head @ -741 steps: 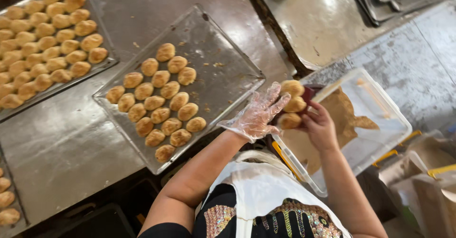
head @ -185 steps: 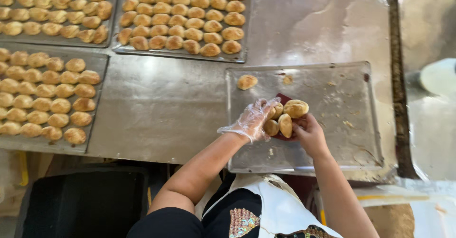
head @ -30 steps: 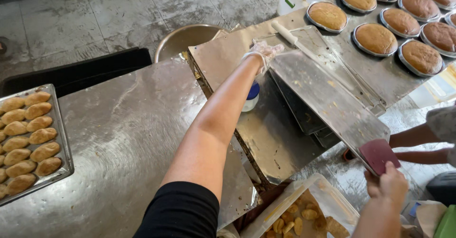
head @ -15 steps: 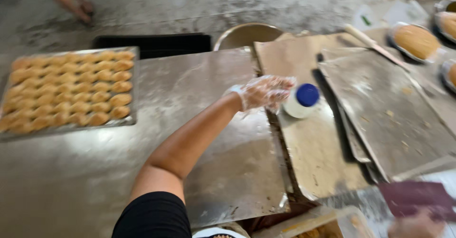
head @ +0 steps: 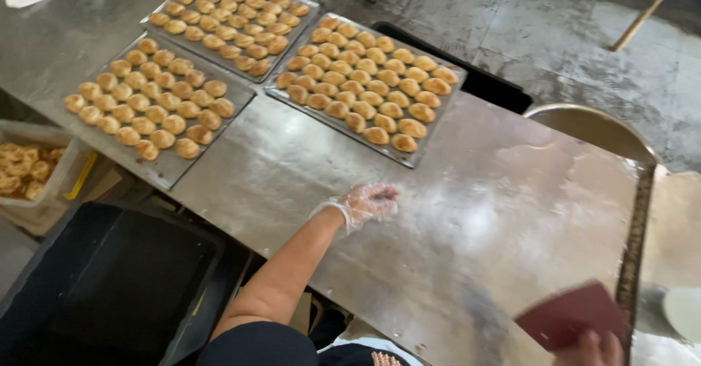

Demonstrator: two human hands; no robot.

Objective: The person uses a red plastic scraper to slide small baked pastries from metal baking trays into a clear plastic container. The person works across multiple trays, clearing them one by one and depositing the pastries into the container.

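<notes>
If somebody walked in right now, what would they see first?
Probably the three flat metal trays of small golden-brown baked buns at the far side of the shiny steel table, laid out in neat rows. Next, the left hand in a thin clear plastic glove, hovering over the bare middle of the table. At the bottom right corner, the right hand holds a dark red flat scraper.

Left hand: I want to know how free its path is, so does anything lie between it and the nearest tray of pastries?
Nothing visible: only bare metal table lies between the gloved left hand and the tray.
</notes>
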